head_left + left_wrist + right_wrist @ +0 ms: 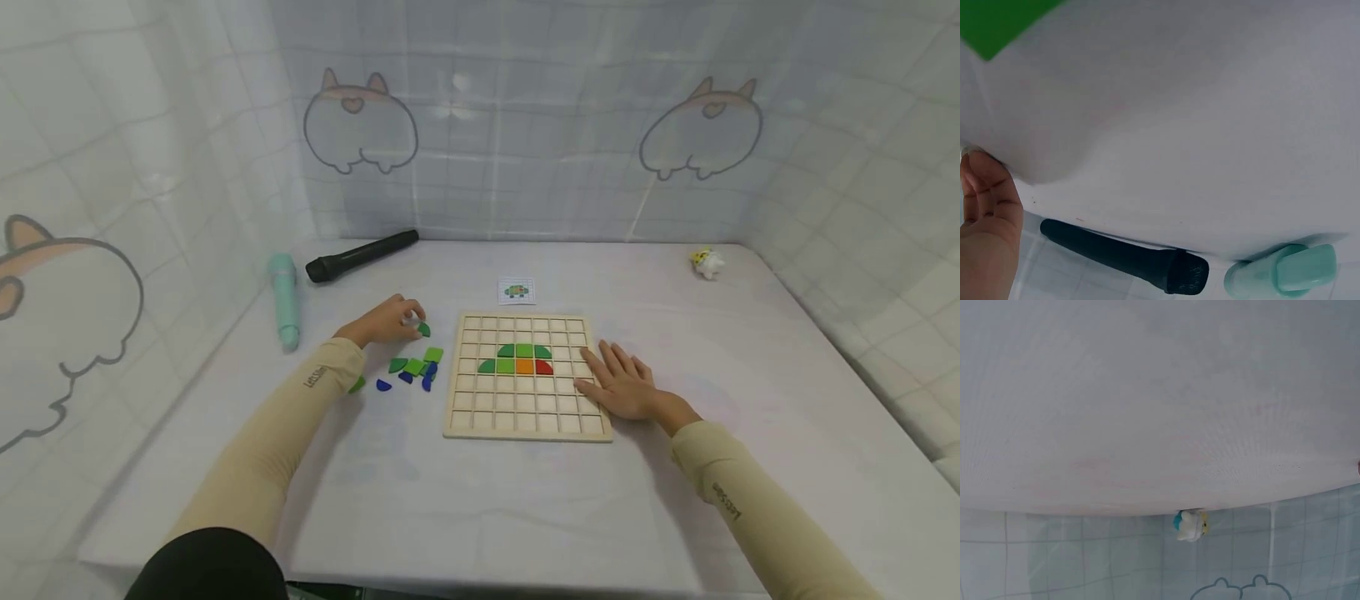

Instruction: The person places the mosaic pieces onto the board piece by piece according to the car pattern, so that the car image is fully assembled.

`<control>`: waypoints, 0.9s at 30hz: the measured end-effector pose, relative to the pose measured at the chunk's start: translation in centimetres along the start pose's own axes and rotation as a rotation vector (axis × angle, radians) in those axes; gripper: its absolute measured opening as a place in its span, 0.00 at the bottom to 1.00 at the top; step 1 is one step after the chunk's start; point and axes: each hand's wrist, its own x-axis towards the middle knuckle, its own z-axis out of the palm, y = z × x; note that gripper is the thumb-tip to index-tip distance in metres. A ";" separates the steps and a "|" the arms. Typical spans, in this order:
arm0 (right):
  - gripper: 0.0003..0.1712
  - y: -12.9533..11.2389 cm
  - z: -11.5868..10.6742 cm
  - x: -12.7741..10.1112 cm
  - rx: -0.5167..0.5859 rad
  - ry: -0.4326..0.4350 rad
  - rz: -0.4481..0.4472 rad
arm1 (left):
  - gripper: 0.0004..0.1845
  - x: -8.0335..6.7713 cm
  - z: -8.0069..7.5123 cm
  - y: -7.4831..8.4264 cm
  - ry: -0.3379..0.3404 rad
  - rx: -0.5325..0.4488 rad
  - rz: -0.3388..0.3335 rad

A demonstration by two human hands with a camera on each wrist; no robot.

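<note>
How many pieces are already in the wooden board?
7. Three green ones sit in the upper row of the board. Below them run four: green, green, orange and red. The right hand may hide others.

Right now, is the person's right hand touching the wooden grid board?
Touching. In the head view the right hand lies flat with straight fingers overlapping the right edge of the wooden grid board, no gap showing.
</note>
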 end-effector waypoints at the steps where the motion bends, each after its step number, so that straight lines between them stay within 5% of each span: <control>1: 0.47 0.0 0.0 0.0 0.000 0.002 0.000 | 0.16 0.0 0.0 -0.1 0.004 -0.007 0.000; 10: 0.48 0.1 -0.5 0.2 -0.008 0.020 0.005 | 0.14 0.2 0.0 -0.4 0.058 -0.007 0.001; 21: 0.50 0.0 0.0 0.2 0.006 0.008 0.007 | 0.18 -0.5 0.5 0.0 0.045 0.089 -0.027; 27: 0.49 0.3 0.2 0.4 0.008 0.011 0.002 | 0.19 -0.6 0.7 0.5 0.080 0.166 0.043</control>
